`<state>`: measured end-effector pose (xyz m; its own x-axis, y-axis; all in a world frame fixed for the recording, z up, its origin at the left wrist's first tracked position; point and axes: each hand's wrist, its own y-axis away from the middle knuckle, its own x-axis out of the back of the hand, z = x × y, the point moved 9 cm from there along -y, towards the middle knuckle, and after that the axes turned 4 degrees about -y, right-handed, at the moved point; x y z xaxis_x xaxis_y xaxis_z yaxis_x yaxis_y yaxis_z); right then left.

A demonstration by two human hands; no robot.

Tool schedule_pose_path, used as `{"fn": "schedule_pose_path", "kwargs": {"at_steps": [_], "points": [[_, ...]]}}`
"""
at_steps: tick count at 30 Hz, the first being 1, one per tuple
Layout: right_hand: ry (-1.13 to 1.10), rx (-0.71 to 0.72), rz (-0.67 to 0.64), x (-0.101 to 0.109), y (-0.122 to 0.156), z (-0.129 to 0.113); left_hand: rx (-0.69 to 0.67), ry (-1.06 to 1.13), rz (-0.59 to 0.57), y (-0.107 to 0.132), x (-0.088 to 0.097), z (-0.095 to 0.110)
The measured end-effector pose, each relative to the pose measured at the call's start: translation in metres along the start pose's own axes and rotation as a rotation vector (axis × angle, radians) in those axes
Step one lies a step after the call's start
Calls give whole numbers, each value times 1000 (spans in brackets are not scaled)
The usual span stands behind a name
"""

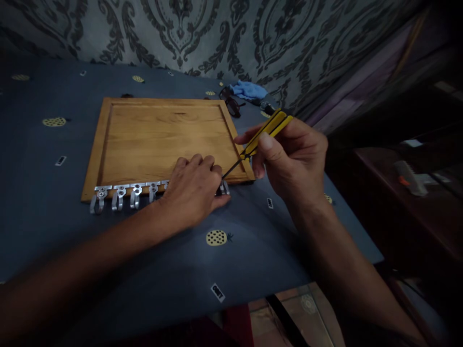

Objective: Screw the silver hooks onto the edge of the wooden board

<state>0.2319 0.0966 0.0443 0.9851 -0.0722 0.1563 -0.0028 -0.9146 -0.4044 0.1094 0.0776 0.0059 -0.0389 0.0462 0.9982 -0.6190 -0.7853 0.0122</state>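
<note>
A framed wooden board (166,140) lies on the blue patterned tablecloth. Along its near edge runs a metal hook rail (121,191) with several double hooks hanging over the side. My left hand (193,190) grips the right part of the rail and the board's edge, fingers bent on the wood and thumb below, hiding some hooks. Between the fingers of my right hand (294,161) is a yellow-handled screwdriver (267,132), held at a slant. Its tip reaches down to the rail's right end beside my left fingers; the exact contact spot is hidden.
Behind the board's right corner lie dark sunglasses (233,105) and a blue cloth (249,90). A patterned curtain (181,33) rises at the back. To the right, a dark reddish surface (387,168) bears a pale tool-like object (410,178).
</note>
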Motion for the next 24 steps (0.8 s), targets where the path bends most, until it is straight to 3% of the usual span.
{"fn": "schedule_pose_path", "kwargs": {"at_steps": [24], "points": [[-227,88,-115,-3,-3,-17,-11,10,2,0,-1,0]]}}
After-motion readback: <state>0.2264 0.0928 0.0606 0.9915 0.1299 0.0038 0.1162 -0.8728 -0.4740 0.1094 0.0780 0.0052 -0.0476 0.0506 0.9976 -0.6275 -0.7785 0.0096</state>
